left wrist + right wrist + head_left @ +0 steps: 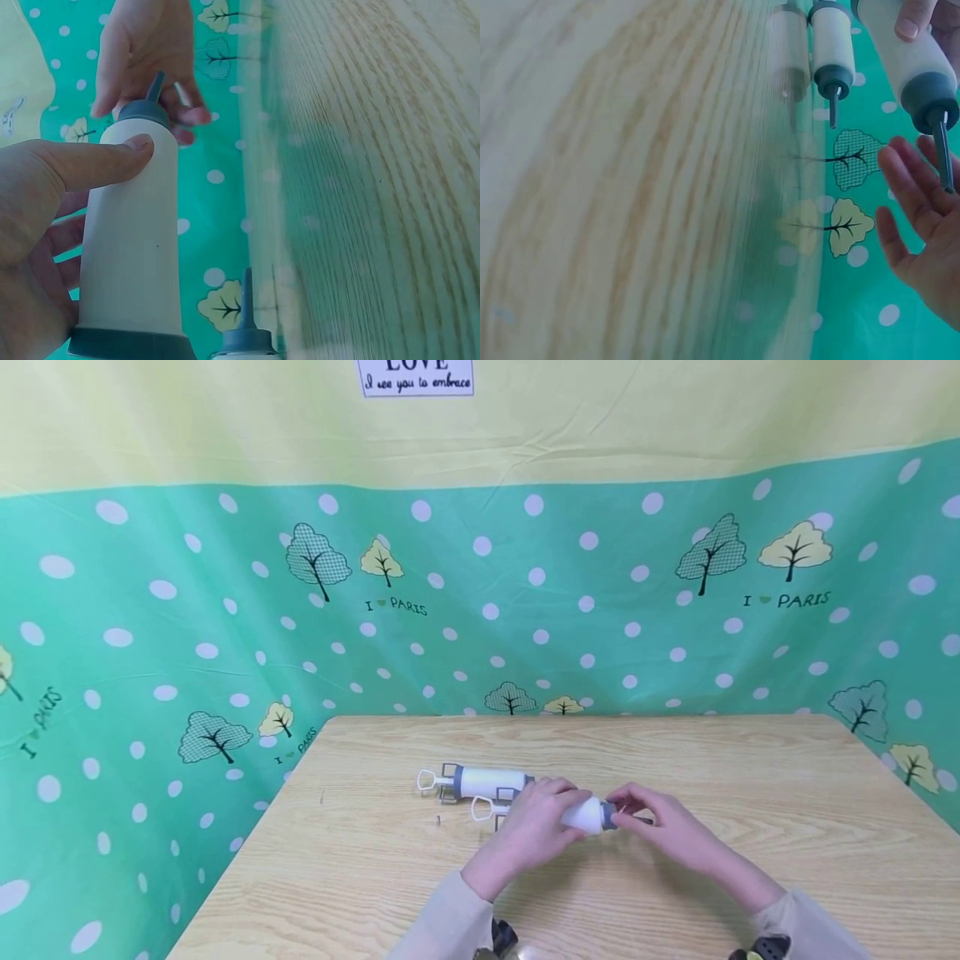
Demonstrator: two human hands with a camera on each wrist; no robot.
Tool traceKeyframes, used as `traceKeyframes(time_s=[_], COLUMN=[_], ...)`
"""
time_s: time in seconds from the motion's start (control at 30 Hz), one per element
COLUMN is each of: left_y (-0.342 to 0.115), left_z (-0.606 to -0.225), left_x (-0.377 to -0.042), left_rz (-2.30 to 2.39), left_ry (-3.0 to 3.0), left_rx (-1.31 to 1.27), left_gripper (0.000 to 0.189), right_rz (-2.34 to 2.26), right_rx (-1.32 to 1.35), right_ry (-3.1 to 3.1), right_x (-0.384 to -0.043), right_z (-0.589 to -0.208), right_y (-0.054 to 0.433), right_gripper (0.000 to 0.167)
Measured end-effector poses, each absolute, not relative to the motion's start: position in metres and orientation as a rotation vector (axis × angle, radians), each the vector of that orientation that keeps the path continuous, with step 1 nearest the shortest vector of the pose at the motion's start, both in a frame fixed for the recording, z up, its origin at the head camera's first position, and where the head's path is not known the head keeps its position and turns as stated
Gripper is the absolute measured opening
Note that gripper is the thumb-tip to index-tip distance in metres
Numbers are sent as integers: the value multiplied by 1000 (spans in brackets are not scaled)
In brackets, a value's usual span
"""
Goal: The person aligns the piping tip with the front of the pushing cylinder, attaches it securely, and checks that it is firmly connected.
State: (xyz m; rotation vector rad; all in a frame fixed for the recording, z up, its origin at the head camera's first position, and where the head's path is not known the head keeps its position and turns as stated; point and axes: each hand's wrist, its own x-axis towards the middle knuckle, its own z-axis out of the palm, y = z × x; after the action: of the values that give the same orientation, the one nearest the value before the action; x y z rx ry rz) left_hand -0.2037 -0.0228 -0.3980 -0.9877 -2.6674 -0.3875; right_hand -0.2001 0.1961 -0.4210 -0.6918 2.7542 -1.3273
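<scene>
My left hand (pixel 531 827) grips a white-barrelled syringe with grey end caps (pixel 583 817), thumb laid along the barrel in the left wrist view. Its ring-handled plunger (pixel 483 810) points left, and a thin dark nozzle (pixel 943 161) sticks out of the other end. Around that nozzle end is my right hand (pixel 663 822), its fingers spread and loosely bent beside the nozzle in the right wrist view. A second, similar syringe (pixel 491 782) lies on the table just behind the held one, its nozzle end partly covered by my left hand in the head view.
The wooden table (pixel 360 877) reaches back to a green dotted curtain (pixel 450 635) with printed trees. One small grey piece (pixel 438 820) lies on the wood left of the syringes.
</scene>
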Motion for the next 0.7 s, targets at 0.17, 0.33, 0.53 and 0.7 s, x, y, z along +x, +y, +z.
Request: traceKeyframes(time_s=[0.17,0.33,0.53,0.7], left_y=[-23,-23,-23,-23], left_z=[-397,-397,-396,-396], left_x=[-204,-203,-202,-200], left_rz=[-386,-379,-366,-363], left_ry=[-2665,-2658,-2652,-2659], left_rx=[-995,-1005,-999,-992], left_gripper=[51,50,51,51], right_rz=[-1379,-1387,-1345,-1346], right_rx=[-775,-882,-911,-852], right_ry=[2733,2731,2791,2782], right_x=[-198,-197,-196,-195], right_z=[-420,-421,-420,-419], right_y=[195,193,192,193], right_gripper=[47,45,40,33])
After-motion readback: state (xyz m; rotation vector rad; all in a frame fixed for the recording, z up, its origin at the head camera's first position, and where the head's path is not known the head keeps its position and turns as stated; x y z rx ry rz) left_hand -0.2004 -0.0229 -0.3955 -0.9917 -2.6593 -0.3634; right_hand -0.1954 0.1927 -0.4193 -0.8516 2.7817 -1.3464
